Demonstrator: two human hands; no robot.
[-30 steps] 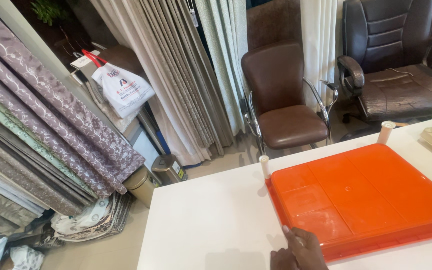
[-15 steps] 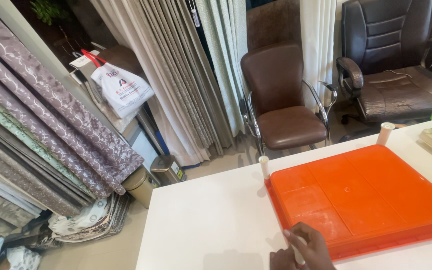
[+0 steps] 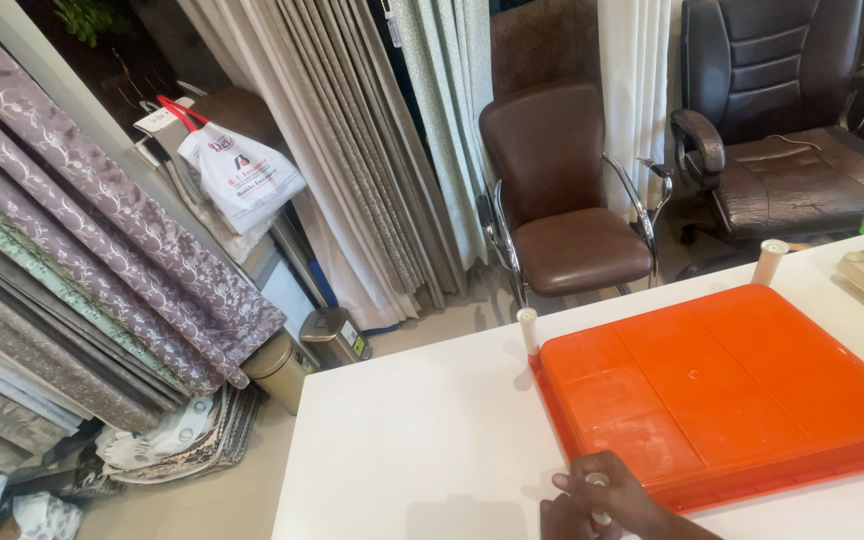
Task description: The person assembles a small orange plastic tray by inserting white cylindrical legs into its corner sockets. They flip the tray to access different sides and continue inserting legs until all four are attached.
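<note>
One hand (image 3: 602, 505) at bottom edge, fingers closed round a small white peg (image 3: 597, 490) at near-left corner of the orange tray (image 3: 722, 390); can't tell which hand. Tray lies flat on white worktop (image 3: 412, 440). Two more white pegs upright at far corners: one (image 3: 528, 330) left, one (image 3: 769, 261) right. Brown chair (image 3: 562, 200) beyond the worktop.

Probably a curtain shop: hanging fabric samples (image 3: 72, 240), drapes (image 3: 352, 150), customer chairs (image 3: 562, 190) by a white table (image 3: 402, 450).
</note>
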